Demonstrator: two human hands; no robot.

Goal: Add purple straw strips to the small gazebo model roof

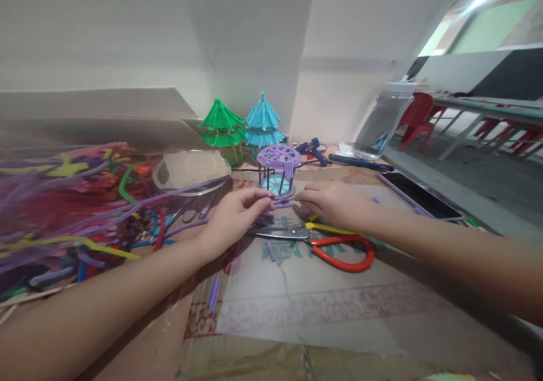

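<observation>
Short purple pipe cleaner pieces (283, 203) lie between my two hands, just in front of a small round model (278, 157) with a purple spoked top, brown posts and a light blue base. My left hand (237, 217) has thumb and forefinger closed at the left ends of these pieces. More purple bits show under its fingers. My right hand (326, 201) has its fingers bunched together by the right ends; whatever they pinch is hidden. Below the hands lie scissors (343, 254) with red-orange handles, blades pointing left and a yellow strip across the handle.
At the back stand a green tiered model (223, 124) and a blue one (263, 118), near a blue glue gun (314, 150). Tangled pipe cleaners (85, 211) and an oval container (190, 172) are left. A phone (419, 195) and clear bottle (384, 121) are right.
</observation>
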